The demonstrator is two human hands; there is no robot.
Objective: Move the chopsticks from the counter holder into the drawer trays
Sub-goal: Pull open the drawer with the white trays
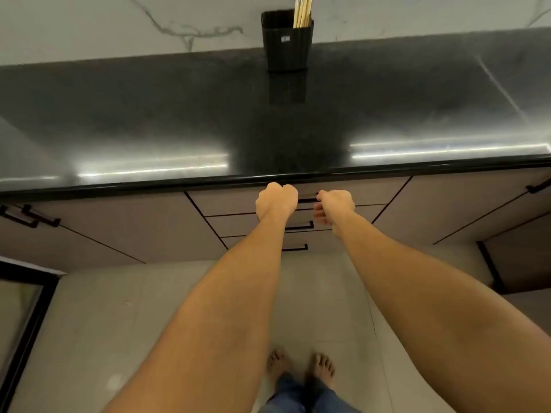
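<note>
Several light wooden chopsticks (302,11) stand upright in a black ribbed holder (287,46) at the back of the dark counter (179,114), against the marble wall. Below the counter's front edge is a stack of three drawers, all closed. My left hand (277,199) is curled in a fist over the left part of the top drawer's black handle (307,200). My right hand (335,205) hooks its fingers at the handle's right end. Only a short piece of the handle shows between the hands. The drawer's inside and its trays are hidden.
Two lower drawers with black handles (298,226) sit under the top one. Cabinet doors flank the stack, with handles at left (29,217) and right (538,186). My bare feet (301,366) stand on the pale tiled floor.
</note>
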